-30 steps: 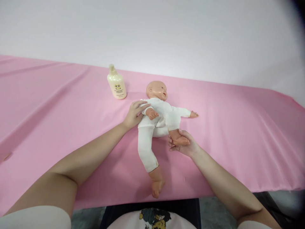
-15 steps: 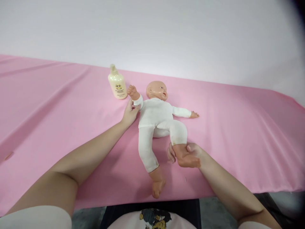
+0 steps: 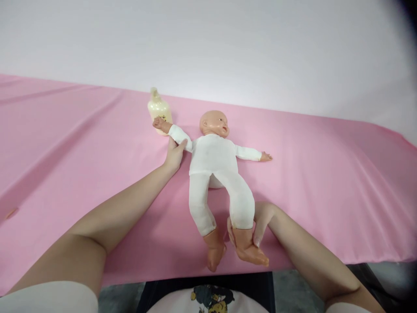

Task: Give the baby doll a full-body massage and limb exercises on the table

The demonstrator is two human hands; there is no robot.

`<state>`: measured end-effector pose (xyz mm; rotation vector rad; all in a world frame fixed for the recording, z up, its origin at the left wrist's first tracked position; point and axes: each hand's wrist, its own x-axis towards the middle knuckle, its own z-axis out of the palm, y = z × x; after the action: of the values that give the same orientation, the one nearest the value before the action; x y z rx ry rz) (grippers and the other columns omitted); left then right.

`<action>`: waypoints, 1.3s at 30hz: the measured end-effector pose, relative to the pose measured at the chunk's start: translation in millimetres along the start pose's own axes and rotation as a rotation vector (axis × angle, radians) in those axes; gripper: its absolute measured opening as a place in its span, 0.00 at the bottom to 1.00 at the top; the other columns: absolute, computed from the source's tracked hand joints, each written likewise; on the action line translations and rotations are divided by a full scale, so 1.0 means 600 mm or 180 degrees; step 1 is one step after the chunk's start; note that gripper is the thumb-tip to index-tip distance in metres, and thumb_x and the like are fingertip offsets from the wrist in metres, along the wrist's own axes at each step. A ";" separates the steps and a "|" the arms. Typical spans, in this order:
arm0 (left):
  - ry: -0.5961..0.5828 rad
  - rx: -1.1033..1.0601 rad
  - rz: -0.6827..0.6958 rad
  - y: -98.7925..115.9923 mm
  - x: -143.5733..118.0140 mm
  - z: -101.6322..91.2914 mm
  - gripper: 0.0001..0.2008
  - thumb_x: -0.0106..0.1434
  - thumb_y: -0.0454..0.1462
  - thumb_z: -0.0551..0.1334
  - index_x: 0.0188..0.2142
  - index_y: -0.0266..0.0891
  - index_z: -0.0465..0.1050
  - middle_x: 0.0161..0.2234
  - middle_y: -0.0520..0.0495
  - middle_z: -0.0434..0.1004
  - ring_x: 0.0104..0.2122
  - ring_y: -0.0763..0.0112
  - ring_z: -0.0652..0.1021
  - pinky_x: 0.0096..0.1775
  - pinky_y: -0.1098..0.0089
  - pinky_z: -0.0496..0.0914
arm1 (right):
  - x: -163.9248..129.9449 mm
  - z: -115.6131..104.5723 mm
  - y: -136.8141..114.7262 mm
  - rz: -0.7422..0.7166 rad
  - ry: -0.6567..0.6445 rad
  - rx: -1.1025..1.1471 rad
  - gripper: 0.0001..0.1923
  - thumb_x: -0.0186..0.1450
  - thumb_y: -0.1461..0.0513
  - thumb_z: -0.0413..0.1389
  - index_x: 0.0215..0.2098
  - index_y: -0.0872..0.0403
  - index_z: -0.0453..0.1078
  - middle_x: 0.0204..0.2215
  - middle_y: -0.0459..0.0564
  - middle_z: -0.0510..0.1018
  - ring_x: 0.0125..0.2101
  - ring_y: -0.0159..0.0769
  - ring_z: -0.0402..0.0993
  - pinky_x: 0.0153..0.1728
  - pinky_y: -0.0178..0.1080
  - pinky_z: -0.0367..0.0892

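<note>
A baby doll point(image 3: 213, 156) in a white suit lies on its back, its head turned to the right. With thumb on top, my left hand point(image 3: 176, 152) grips the doll's left-side arm point(image 3: 180, 135), which is stretched outward and partly covers a lotion bottle point(image 3: 159, 106). Around the ankle of the doll's right-side leg point(image 3: 243, 204), my right hand point(image 3: 262, 219) is closed, its fingers partly hidden behind the leg. The other leg point(image 3: 200, 208) hangs straight toward me, and the far arm point(image 3: 249, 153) lies flat on the cloth.
Pink cloth point(image 3: 309, 187) covers the table, with folds at the left. A white wall point(image 3: 208, 48) rises behind it. The table's front edge runs close to my lap. A small orange-brown object point(image 3: 12, 213) lies at the far left.
The doll's left-side arm has swung outward and down toward the bottle with my left hand. The right-side leg has straightened and lowered toward me, with my right hand on it.
</note>
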<state>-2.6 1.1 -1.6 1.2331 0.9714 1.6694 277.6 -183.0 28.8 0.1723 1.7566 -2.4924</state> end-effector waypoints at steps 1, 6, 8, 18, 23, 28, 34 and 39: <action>-0.0025 0.0036 0.0017 0.000 0.000 0.000 0.22 0.56 0.42 0.68 0.47 0.43 0.64 0.45 0.46 0.73 0.48 0.60 0.75 0.52 0.59 0.71 | 0.001 0.000 0.000 -0.0039 -0.0008 0.0042 0.31 0.46 0.63 0.74 0.46 0.61 0.70 0.41 0.55 0.78 0.40 0.39 0.77 0.40 0.38 0.76; -0.0164 0.0507 0.0178 -0.006 0.000 -0.005 0.26 0.55 0.40 0.68 0.50 0.43 0.61 0.46 0.45 0.72 0.48 0.61 0.75 0.50 0.59 0.72 | 0.003 0.003 0.003 0.0064 -0.0080 0.0268 0.31 0.46 0.66 0.73 0.46 0.59 0.67 0.43 0.54 0.77 0.38 0.38 0.78 0.37 0.39 0.77; -0.0159 0.0682 0.0225 -0.008 0.000 -0.007 0.26 0.56 0.40 0.67 0.51 0.43 0.60 0.47 0.44 0.71 0.47 0.62 0.75 0.49 0.59 0.72 | 0.006 0.006 0.004 -0.0276 -0.0007 0.0244 0.30 0.45 0.66 0.73 0.44 0.58 0.67 0.42 0.54 0.77 0.40 0.40 0.78 0.40 0.41 0.76; -0.0563 0.1304 0.0882 0.008 -0.013 -0.002 0.17 0.63 0.45 0.62 0.48 0.41 0.66 0.46 0.43 0.74 0.46 0.62 0.76 0.50 0.58 0.72 | 0.011 0.032 -0.028 -0.1218 0.0482 0.0513 0.23 0.49 0.60 0.67 0.40 0.57 0.68 0.35 0.52 0.75 0.34 0.37 0.75 0.32 0.39 0.71; -0.0949 0.1692 0.1430 0.031 -0.024 0.002 0.19 0.67 0.45 0.58 0.54 0.41 0.68 0.53 0.40 0.72 0.55 0.56 0.72 0.59 0.50 0.64 | -0.001 0.020 -0.029 -0.1399 0.0620 0.0606 0.21 0.49 0.54 0.67 0.36 0.57 0.70 0.29 0.46 0.73 0.29 0.34 0.72 0.46 0.50 0.69; -0.1496 0.2112 0.1776 0.055 -0.036 0.007 0.16 0.68 0.42 0.55 0.53 0.45 0.73 0.55 0.40 0.70 0.58 0.56 0.69 0.61 0.50 0.60 | -0.009 0.001 -0.016 -0.1783 0.1389 0.1236 0.23 0.55 0.49 0.59 0.41 0.55 0.68 0.25 0.41 0.70 0.21 0.28 0.65 0.45 0.50 0.70; -0.1657 0.2263 0.1871 0.058 -0.038 0.009 0.15 0.67 0.40 0.56 0.49 0.47 0.77 0.56 0.41 0.69 0.59 0.55 0.67 0.61 0.50 0.58 | -0.004 0.000 -0.028 -0.1444 0.2652 0.1791 0.18 0.59 0.49 0.54 0.33 0.55 0.69 0.20 0.41 0.68 0.19 0.30 0.63 0.37 0.48 0.71; -0.1692 0.2271 0.1830 0.057 -0.037 0.008 0.15 0.67 0.39 0.56 0.49 0.48 0.77 0.56 0.42 0.70 0.58 0.55 0.66 0.61 0.49 0.58 | -0.001 0.002 -0.036 -0.1146 0.3161 0.1988 0.17 0.57 0.49 0.57 0.30 0.54 0.68 0.18 0.41 0.65 0.20 0.31 0.63 0.33 0.44 0.70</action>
<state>0.4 -31.0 23.4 2.4688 0.9435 1.2679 275.3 -177.1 49.3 1.4579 1.1127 -3.4812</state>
